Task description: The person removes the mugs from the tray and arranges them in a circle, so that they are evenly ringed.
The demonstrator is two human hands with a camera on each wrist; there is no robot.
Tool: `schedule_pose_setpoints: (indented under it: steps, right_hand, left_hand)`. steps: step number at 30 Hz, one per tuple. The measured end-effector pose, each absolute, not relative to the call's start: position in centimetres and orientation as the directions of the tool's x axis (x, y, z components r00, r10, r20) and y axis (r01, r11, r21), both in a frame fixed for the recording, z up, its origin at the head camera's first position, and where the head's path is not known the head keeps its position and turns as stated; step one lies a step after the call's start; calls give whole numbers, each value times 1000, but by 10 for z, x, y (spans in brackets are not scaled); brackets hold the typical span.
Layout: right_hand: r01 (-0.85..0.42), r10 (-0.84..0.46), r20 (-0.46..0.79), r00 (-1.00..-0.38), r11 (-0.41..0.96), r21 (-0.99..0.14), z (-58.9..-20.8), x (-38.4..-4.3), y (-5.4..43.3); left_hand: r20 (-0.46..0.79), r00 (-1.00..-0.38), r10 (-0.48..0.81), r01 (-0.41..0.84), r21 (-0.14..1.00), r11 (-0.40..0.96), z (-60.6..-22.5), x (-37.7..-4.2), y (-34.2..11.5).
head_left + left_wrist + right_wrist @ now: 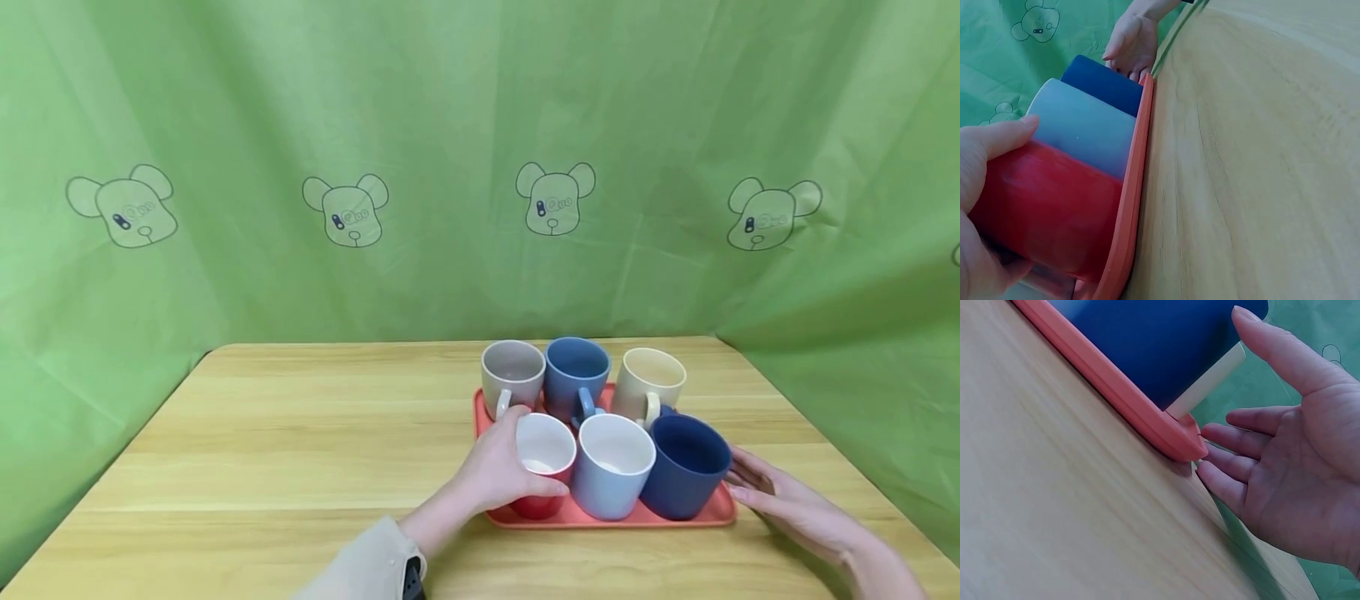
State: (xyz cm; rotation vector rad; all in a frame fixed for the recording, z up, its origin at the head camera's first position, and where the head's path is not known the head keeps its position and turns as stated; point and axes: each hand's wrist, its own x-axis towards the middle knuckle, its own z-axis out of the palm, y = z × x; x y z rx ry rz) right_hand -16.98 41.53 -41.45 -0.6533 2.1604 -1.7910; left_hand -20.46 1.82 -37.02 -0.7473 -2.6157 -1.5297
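Though head-view only; six mugs

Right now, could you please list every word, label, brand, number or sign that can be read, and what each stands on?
Nothing reads clearly.
Cartoon bear heads on the green curtain: tiny letters beside a dark pill-shaped mark, too small and blurred to quote.
Mugs and coral tray: no text visible.
Black wristband: no text legible.

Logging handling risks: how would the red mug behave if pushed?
The red mug likely keeps its shape: its wall shows no dent under the left hand. Its smooth surface may be slippery. Pushed sideways, it could knock the pale blue mug beside it.
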Motion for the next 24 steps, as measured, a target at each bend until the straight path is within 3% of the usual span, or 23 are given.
schedule_pose_setpoints:
  steps: [8,16,24]
  right_hand:
    - [-142,-445,45,-895,188,-972,-412,-168,413]
    - [-175,-474,92,-876,135,-975,-417,-169,415]
    - [-147,-439,50,-897,189,-971,-414,-169,414]
  left_hand:
    - [175,-885,431,343,871,351,-370,-208,16]
    - [195,-891,410,334,893,301,-371,-207,17]
    - [210,-894,395,302,934,188,-367,-207,13]
